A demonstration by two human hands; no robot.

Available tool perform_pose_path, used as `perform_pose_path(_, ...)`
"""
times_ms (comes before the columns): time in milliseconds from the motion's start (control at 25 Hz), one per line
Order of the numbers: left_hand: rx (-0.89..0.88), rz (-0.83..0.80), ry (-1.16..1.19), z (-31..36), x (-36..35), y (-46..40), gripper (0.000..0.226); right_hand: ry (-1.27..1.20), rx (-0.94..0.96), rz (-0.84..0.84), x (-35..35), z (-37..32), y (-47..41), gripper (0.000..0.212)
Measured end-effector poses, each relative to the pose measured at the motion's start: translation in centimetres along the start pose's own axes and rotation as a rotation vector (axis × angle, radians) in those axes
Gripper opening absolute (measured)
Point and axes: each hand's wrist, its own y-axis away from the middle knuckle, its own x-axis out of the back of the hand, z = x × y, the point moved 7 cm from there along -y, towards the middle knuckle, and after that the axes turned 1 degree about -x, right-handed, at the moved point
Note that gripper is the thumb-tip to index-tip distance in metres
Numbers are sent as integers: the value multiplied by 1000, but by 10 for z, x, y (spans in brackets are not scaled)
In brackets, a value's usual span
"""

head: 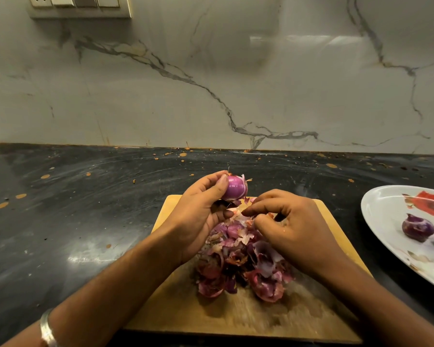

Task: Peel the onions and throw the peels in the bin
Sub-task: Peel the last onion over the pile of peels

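Between my fingertips, my left hand [198,209] grips a small glossy purple onion [234,187]; my right hand [290,221] beside it pinches a papery peel [243,209]. Beneath both hands, purple peels [246,266] heap on the wooden cutting board [236,314].

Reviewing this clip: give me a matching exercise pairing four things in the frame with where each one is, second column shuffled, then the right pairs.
Things:
1. onion being peeled
2. pile of peels
3. peeled onions
4. bangle

Places:
A. on the white plate
B. on the left wrist
C. in the left hand
D. on the wooden cutting board

Pairs: 1-C, 2-D, 3-A, 4-B
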Motion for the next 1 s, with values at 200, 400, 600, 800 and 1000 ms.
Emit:
perform_pose_path(200,-50,-135,-67,0,-13,5,46,-203,-148,81,11,14,-4,30)
perform_pose_path(400,-40,-211,-136,2,-19,10,46,-327,-191,26,6,21,-7,21)
perform_pose_path(600,-55,-220,-156,3,-22,13,46,-366,-194,12,7,24,-9,18)
perform_pose_path(800,-90,-193,-226,6,-18,11,46,-392,-192,-7,5,26,-10,18)
perform_pose_path(1000,-80,-219,-242,7,-19,12,40,-182,-82,-12,9,19,-11,27)
